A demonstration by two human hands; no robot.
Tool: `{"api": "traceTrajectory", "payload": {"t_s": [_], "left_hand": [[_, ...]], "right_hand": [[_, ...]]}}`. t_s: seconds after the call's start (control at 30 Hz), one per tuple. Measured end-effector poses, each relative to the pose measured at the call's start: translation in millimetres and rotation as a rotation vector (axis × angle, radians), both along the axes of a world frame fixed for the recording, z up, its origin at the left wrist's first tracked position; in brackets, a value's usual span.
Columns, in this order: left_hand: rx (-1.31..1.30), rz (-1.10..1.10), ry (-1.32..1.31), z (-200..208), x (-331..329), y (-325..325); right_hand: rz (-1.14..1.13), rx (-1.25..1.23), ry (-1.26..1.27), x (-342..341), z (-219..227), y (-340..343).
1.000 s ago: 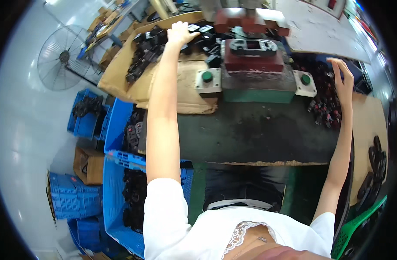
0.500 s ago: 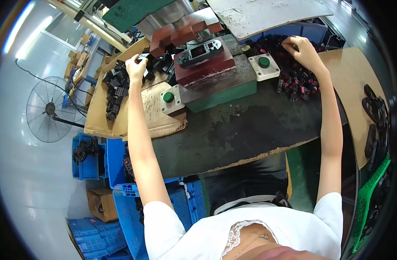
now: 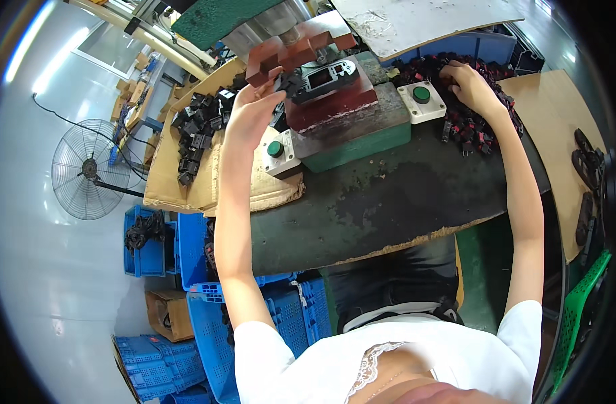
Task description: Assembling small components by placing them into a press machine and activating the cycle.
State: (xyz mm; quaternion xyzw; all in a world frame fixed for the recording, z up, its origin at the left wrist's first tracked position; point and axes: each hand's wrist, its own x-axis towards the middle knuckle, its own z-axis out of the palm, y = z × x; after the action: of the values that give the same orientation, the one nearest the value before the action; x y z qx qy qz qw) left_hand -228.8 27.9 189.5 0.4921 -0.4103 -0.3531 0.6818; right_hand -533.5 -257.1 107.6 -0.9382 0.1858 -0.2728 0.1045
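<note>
My left hand [image 3: 254, 111] pinches a small black plastic part [image 3: 292, 82] at the left end of a dark elongated housing [image 3: 328, 79]. The housing lies on a dark red block [image 3: 335, 108] on the press bed, under reddish-brown upper jaws [image 3: 267, 59]. Whether the part touches the housing I cannot tell. Over at the right, my right hand [image 3: 473, 89] has bent fingers closed down at a heap of small black and red parts [image 3: 469, 131]; its fingertips are partly hidden, and what they hold does not show.
Green push buttons on white boxes flank the press: one left [image 3: 275, 149], one right [image 3: 421, 95]. A cardboard box [image 3: 166, 195] of black parts stands at left. A white board [image 3: 415, 27] juts in at the back. Blue crates [image 3: 213, 337] sit below left.
My left hand has moved right from the cardboard box to the housing, bringing a small black part. My right hand stays at the heap, its fingers now lower among the parts.
</note>
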Motion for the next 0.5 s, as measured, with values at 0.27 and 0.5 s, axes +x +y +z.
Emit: {"api": "traceTrajectory", "payload": {"t_s": [0.27,0.5], "left_hand": [[0.105,0.139,-0.416,-9.5,-22.4,-33.2],[0.172,0.253,-0.641,-23.1,1.2,-44.7]], "right_hand": [[0.079,0.191,-0.095,3.3,6.7,5.2],[0.120,0.165,-0.192,7.7,12.1,13.3]]}}
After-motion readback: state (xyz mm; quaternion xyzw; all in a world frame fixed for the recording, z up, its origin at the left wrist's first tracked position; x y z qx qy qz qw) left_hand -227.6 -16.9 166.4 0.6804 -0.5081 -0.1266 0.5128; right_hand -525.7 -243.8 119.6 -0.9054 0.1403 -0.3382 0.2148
